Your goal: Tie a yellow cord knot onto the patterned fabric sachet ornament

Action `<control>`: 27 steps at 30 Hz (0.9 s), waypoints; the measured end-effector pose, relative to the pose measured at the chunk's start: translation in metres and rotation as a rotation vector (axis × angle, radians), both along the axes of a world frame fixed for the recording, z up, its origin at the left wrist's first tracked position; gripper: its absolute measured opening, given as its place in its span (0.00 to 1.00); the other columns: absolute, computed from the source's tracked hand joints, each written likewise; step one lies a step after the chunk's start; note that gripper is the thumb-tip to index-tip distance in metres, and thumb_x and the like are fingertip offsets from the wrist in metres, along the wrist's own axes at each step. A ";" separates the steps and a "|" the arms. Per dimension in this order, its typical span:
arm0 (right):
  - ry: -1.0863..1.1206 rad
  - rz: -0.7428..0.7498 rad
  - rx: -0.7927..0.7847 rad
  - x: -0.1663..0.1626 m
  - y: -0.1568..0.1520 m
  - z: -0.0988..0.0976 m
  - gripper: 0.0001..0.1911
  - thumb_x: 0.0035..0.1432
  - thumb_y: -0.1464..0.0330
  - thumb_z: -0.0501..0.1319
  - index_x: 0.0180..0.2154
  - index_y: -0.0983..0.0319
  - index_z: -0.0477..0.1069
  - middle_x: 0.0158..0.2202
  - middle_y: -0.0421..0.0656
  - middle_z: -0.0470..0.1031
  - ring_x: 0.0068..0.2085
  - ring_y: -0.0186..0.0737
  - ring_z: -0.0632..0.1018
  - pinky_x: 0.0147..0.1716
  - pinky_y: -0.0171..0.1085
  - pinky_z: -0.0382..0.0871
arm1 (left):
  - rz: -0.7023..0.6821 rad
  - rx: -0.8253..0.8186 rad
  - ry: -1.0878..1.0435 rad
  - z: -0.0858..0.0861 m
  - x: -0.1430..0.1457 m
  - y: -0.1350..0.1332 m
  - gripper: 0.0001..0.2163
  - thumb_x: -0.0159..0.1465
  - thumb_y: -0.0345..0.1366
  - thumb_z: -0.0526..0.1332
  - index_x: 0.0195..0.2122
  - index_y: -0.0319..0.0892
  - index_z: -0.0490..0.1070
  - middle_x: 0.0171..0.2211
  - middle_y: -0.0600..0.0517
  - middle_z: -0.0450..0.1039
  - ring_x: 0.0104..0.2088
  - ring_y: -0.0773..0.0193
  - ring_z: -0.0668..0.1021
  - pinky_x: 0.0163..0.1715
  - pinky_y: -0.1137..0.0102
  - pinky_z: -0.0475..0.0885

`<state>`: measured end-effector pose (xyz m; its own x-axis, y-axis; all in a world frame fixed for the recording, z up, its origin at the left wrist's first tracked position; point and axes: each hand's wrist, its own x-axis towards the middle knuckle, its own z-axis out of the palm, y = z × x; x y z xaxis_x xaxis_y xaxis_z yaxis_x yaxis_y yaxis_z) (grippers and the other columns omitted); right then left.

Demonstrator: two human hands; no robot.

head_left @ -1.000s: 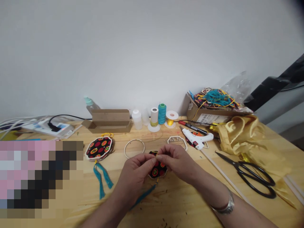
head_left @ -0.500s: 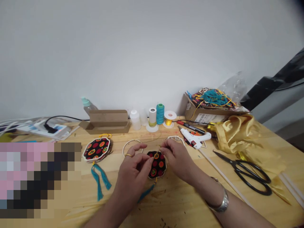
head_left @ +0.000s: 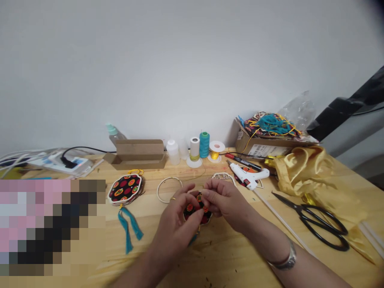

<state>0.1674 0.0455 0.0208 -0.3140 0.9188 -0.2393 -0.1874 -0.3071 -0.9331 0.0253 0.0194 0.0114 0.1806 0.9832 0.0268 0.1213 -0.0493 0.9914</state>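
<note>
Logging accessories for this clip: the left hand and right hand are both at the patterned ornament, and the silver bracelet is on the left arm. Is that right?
One slip: the silver bracelet is on the right arm, as the head view shows. The left hand and right hand are both at the patterned ornament.

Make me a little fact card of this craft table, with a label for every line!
Left hand: curled at a patterned piece; grip unclear
Right hand: thumb and fingers pinched together at the piece's upper part; anything between them is too small to tell
Left side: another patterned piece with a teal tassel
Right side: white glue gun, black scissors
Near the wall: turquoise thread spool, open cardboard box
</note>
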 end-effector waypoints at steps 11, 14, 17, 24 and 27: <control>-0.156 0.006 0.066 -0.002 -0.001 -0.004 0.07 0.48 0.68 0.59 0.23 0.64 0.64 0.16 0.34 0.64 0.16 0.24 0.62 0.13 0.25 0.51 | 0.009 -0.162 -0.262 0.001 0.000 0.002 0.07 0.59 0.34 0.58 0.38 0.42 0.70 0.31 0.53 0.74 0.31 0.66 0.75 0.32 0.73 0.69; -0.195 0.000 0.088 -0.002 -0.001 -0.006 0.05 0.47 0.69 0.58 0.23 0.64 0.64 0.16 0.34 0.64 0.16 0.24 0.62 0.13 0.25 0.52 | -0.017 -0.176 -0.193 0.002 -0.001 0.003 0.08 0.58 0.35 0.58 0.37 0.41 0.72 0.32 0.51 0.75 0.32 0.64 0.75 0.33 0.72 0.69; -0.227 -0.003 0.104 -0.002 -0.001 -0.006 0.05 0.47 0.70 0.58 0.23 0.64 0.65 0.16 0.34 0.64 0.16 0.25 0.63 0.14 0.25 0.53 | -0.027 -0.173 -0.128 0.003 -0.003 0.003 0.07 0.58 0.36 0.58 0.34 0.40 0.73 0.30 0.51 0.75 0.31 0.64 0.75 0.33 0.72 0.69; -0.226 0.018 0.112 -0.001 0.001 -0.005 0.04 0.45 0.70 0.59 0.24 0.65 0.66 0.15 0.34 0.65 0.16 0.24 0.63 0.14 0.26 0.53 | 0.016 -0.206 -0.066 0.006 -0.003 0.004 0.06 0.56 0.36 0.60 0.27 0.41 0.75 0.22 0.53 0.73 0.22 0.69 0.71 0.22 0.77 0.63; -0.195 0.034 0.073 0.000 0.001 -0.002 0.05 0.45 0.69 0.60 0.24 0.65 0.66 0.15 0.34 0.65 0.15 0.24 0.63 0.13 0.26 0.54 | 0.006 -0.282 -0.134 0.006 -0.004 0.006 0.06 0.55 0.36 0.61 0.26 0.40 0.74 0.21 0.54 0.72 0.19 0.72 0.68 0.18 0.78 0.60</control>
